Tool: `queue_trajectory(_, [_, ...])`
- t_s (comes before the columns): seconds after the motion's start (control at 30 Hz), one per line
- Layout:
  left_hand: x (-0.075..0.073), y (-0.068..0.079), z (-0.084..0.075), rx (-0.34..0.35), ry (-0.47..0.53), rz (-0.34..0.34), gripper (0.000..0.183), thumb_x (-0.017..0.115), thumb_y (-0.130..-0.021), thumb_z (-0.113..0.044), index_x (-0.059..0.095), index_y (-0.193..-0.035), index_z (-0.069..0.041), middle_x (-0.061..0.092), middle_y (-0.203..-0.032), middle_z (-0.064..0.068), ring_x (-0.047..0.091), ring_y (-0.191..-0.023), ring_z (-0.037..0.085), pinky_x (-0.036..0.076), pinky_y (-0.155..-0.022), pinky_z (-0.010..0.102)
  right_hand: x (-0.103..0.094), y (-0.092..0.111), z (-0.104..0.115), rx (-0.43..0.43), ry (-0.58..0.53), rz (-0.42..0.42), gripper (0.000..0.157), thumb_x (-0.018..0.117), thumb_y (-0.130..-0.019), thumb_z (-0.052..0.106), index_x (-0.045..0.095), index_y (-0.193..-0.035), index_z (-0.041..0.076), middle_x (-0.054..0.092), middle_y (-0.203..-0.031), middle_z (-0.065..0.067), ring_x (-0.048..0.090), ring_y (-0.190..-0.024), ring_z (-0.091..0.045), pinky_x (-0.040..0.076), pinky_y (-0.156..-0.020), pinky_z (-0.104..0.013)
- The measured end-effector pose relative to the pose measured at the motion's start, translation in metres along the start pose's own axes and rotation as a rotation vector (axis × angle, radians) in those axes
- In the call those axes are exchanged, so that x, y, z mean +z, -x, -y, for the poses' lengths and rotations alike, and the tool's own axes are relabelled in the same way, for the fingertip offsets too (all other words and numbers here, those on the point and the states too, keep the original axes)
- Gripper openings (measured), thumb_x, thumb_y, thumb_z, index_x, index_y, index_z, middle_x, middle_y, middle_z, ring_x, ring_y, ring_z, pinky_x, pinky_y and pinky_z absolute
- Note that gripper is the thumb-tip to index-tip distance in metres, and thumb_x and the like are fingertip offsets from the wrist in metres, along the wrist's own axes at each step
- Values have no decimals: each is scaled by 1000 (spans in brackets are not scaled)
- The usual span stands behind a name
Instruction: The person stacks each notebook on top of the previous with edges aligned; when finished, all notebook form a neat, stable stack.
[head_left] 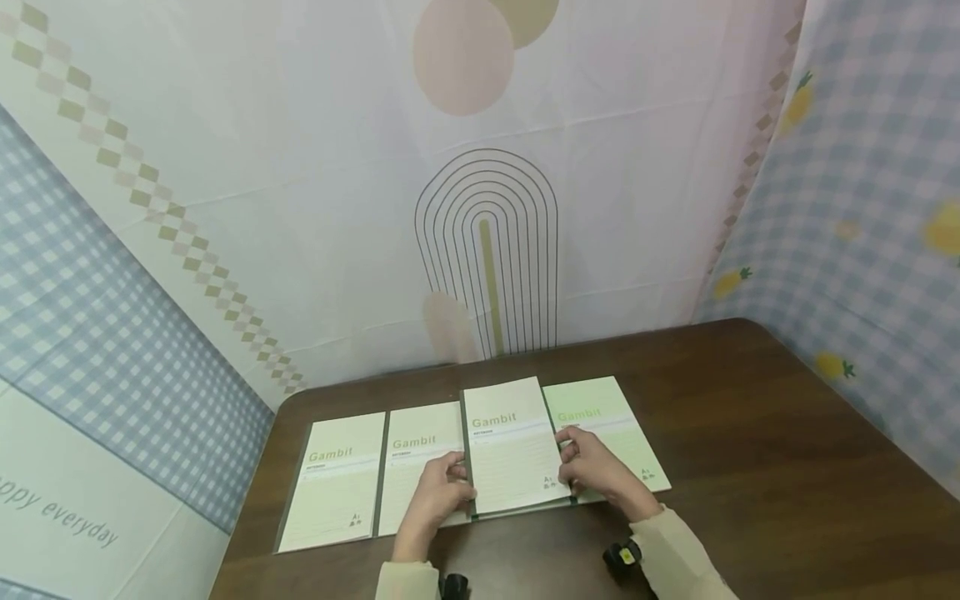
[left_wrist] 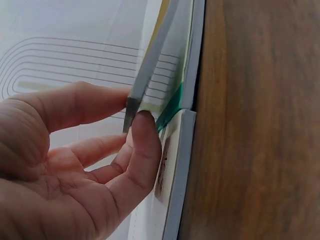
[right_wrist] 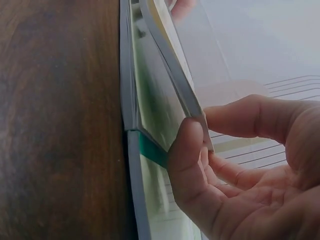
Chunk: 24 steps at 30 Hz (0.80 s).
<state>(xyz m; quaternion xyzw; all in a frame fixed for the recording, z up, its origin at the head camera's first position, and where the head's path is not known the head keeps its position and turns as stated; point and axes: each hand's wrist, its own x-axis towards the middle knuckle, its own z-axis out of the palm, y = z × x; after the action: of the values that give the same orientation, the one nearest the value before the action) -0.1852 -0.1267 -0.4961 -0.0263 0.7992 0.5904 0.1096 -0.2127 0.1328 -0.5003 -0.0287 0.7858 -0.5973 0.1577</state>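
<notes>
Both side edges of raised notebook [head_left: 510, 467] pinched — left hand [head_left: 435, 495] at dark spine [head_left: 465, 421], right hand [head_left: 597, 467] opposite. Lower notebook [right_wrist: 128, 75] just beneath grip — two pale notebooks [head_left: 333, 483] left of it, greenish notebook [head_left: 596, 396] right, these lying on brown table [head_left: 765, 467].

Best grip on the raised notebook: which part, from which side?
Likely both long edges of the raised notebook, in their near half: left hand from the left, right hand from the right. It's thin, and its near end is raised off the notebook beneath, so both edges can be pinched.
</notes>
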Motion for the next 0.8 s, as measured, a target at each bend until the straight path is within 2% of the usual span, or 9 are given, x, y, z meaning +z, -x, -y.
queue_trajectory(0.3, [6,1,-4,38,-163,-72,64,66,-65,13,59,-128,14,63,-88,11,64,-71,18,59,-62,32,4,2,0,-26,68,-35,51,61,-70,-15,51,-120,-12,55,-78,-12,52,-58,-19,48,-45,-27])
queue_trajectory(0.5, [9,0,-4,27,-275,-127,57,70,-65,10,63,-121,15,64,-91,12,63,-74,20,58,-66,36,4,3,-1,-40,77,-29,49,61,-70,-15,52,-119,-12,55,-75,-11,51,-57,-19,48,-46,-29])
queue_trajectory(0.63, [10,-1,-3,17,-309,-134,52,72,-66,8,63,-116,15,64,-93,13,60,-75,20,57,-72,39,5,2,-3,-32,91,-38,49,61,-70,-15,53,-119,-11,55,-75,-11,52,-59,-19,49,-47,-31])
queue_trajectory(0.8, [10,-1,-3,15,-320,-128,49,72,-67,8,63,-115,15,63,-93,13,58,-73,19,56,-71,39,5,2,-4,-31,118,-44,49,61,-71,-14,54,-120,-12,56,-75,-10,52,-58,-19,48,-47,-30])
